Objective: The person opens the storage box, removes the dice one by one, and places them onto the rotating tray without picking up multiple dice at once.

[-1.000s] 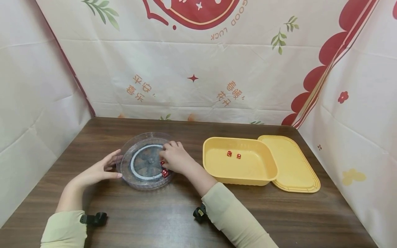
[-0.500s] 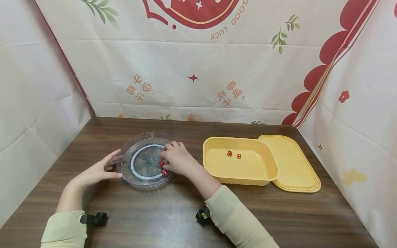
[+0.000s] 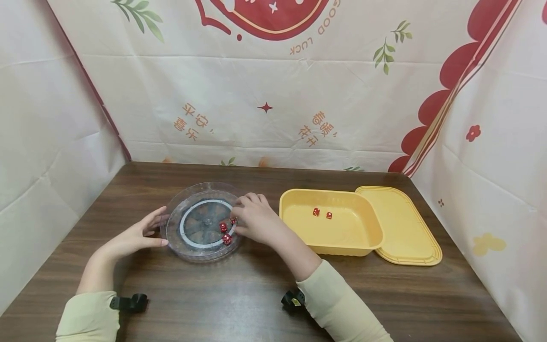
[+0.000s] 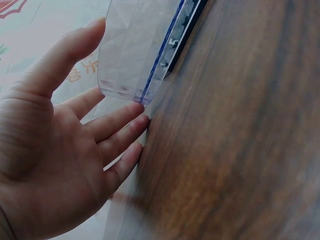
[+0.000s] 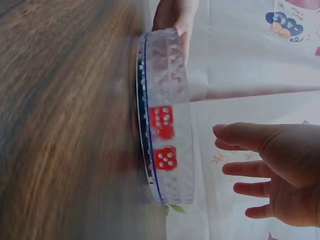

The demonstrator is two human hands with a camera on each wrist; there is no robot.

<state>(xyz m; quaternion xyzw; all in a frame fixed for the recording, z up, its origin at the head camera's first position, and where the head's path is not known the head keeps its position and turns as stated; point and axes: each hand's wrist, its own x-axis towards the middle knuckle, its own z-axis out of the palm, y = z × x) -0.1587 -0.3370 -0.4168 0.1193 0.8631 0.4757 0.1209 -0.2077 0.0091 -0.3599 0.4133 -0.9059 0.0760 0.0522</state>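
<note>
Steadies clear dish (image 3: pixel 175 233) on bench (image 3: pixel 222 294) with left hand (image 3: pixel 132 237), grip apart, fingers straight against left rim. Reaches in with right hand (image 3: pixel 256 221), grip apart, nothing clamped. Three red dice (image 3: pixel 223 227) in dish, one by fingertips. Likely die-picking step; next calls for clean pinch on nearest die.

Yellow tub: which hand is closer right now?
Right. The right hand is at the clear round dish's right rim, just left of the yellow tub. The left hand rests at the dish's far-left edge, farther away.
</note>
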